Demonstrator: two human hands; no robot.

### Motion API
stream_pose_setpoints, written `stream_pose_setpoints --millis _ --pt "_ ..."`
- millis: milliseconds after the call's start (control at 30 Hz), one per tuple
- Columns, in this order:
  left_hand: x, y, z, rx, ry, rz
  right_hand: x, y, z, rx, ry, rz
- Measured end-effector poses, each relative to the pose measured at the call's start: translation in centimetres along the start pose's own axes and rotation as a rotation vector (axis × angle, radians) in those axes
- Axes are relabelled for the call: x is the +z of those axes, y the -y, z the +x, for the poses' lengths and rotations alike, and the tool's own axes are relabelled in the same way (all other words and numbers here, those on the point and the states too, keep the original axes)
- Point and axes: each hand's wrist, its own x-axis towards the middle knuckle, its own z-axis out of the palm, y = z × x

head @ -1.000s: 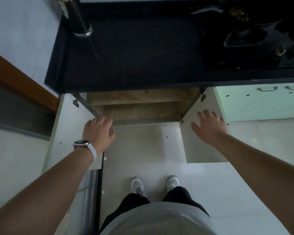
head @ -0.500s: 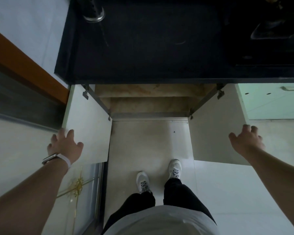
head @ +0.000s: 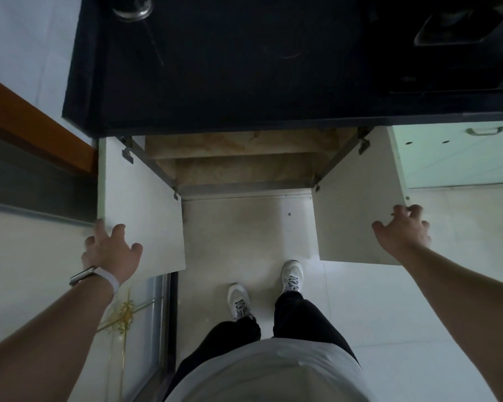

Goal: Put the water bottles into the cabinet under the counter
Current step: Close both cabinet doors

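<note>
The cabinet (head: pixel 244 166) under the dark counter (head: pixel 230 68) stands open, both white doors swung outward toward the person. Inside, only bare brownish shelving shows; no water bottles can be seen anywhere in view, unless the glassy base (head: pixel 132 7) at the far left edge of the counter is one, which cannot be told.

The left hand (head: pixel 111 253) rests on the near outer corner of the left door (head: pixel 140 204), fingers spread, thumb lying on the door's inner face and the other fingers at its edge. A watch with a pale strap (head: pixel 95 275) sits on that wrist.

The right hand (head: pixel 404 230) hooks its fingertips over the outer edge of the right door (head: pixel 357 198), fingers apart, thumb held out to the left.

Two white sneakers (head: pixel 292 275) stand on the pale floor between the doors. A pale green drawer front (head: pixel 459 152) lies to the right.
</note>
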Motion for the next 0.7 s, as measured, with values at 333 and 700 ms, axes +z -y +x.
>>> stream_pose_setpoints --millis 333,700 --pt "0.7 -6.9 -2.3 0.422 -0.002 -0.057 0.7 5.4 -4.4 -0.299 0.135 0.02" --pt "0.5 -10.0 -1.7 0.7 0.059 0.037 0.9 11.5 -4.5 -0.638 0.118 -0.047"
